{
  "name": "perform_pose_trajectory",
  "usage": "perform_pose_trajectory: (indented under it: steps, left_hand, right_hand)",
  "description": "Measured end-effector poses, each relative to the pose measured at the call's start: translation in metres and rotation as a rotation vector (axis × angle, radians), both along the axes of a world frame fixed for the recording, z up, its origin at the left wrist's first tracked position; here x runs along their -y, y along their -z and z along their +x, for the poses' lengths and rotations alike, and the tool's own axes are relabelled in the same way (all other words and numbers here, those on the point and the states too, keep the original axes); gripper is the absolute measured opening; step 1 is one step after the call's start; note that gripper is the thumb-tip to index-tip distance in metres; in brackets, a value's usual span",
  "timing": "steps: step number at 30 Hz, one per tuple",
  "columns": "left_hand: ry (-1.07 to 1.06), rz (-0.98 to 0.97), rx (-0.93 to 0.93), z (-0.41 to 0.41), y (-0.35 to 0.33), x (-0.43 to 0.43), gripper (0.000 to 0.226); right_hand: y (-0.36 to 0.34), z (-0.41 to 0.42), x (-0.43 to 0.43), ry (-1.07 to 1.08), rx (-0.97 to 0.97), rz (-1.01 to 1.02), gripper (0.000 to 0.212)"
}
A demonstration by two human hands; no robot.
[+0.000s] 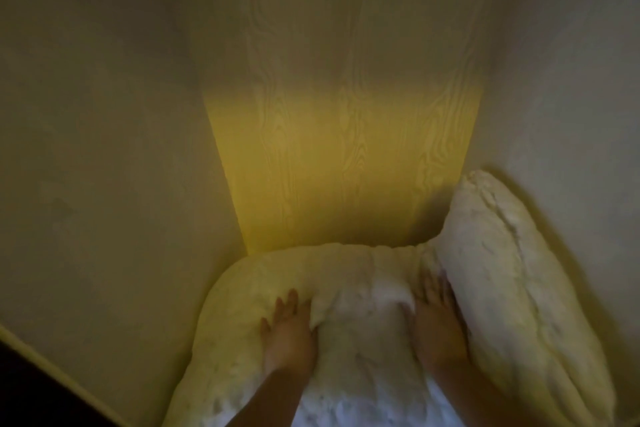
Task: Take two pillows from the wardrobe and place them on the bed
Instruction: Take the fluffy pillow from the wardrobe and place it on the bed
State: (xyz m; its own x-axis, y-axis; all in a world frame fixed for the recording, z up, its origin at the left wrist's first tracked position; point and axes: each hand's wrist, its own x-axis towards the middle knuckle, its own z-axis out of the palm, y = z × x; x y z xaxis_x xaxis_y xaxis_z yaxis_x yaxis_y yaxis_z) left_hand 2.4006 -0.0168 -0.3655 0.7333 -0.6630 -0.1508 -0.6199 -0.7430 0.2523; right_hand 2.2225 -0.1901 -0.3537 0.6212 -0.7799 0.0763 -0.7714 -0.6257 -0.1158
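Both pillows were inside the wardrobe (343, 149), so nothing had reached the bed, which was not in view. The lower pillow (242, 295) lay flat on the wardrobe floor, spreading from the left wall toward the opening. The second pillow (512, 288) stood tilted on its edge just right of the lower pillow, leaning on the right wall and touching the lower one at the back corner.

The left hand (289, 333) lay palm-down on top of the lower pillow, fingers spread and sunk into the stuffing, pressing rather than clenched. The right hand (438, 326) was pushed, fingers straight, into the crease between the lower pillow and the tilted one; whether it had closed on anything I could not tell (the picture was dim and soft there). Between the two hands the lower pillow bulged up in a bunched ridge, which looked like a gathering grip being set.

By my reading the task was at its first step: the lower pillow was being taken hold of, not yet lifted. Both pillows remained to be drawn out and carried to the bed
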Motion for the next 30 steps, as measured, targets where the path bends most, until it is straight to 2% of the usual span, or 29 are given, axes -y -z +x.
perform_pose_trajectory:
  steps: [2, 3, 6, 12, 19, 23, 26, 30]
  left_hand:
    - [-0.066, -0.208, -0.05, 0.002, -0.016, 0.001, 0.049]
    - [-0.095, -0.309, -0.062, 0.003, -0.025, 0.002, 0.047]
    - [-0.09, -0.388, 0.04, 0.004, -0.056, -0.001, 0.044]
    - [-0.102, -0.645, 0.059, 0.005, -0.117, -0.017, 0.036]
    - [-0.071, -0.684, 0.106, 0.002, -0.176, -0.034, 0.037]
    - [-0.067, -0.723, 0.079, -0.022, -0.198, -0.038, 0.04]
    - [-0.05, -0.733, 0.111, -0.048, -0.208, -0.041, 0.046]
    - [-0.144, -0.704, 0.201, -0.088, -0.217, -0.05, 0.05]
  right_hand:
    - [-0.011, 0.005, -0.005, 0.05, 0.224, 0.049, 0.064]
    - [-0.018, 0.007, -0.009, 0.074, 0.315, 0.101, 0.063]
    - [-0.039, 0.01, -0.015, 0.101, 0.498, 0.24, 0.062]
    - [-0.092, 0.017, -0.039, 0.064, 0.612, 0.225, 0.062]
    - [-0.145, 0.018, -0.057, 0.013, 0.862, 0.357, 0.057]
    - [-0.158, 0.0, -0.057, -0.027, 0.867, 0.338, 0.05]
    - [-0.157, -0.016, -0.055, 0.026, 0.812, 0.31, 0.045]
    - [-0.156, -0.034, -0.047, 0.013, 0.751, 0.415, 0.049]
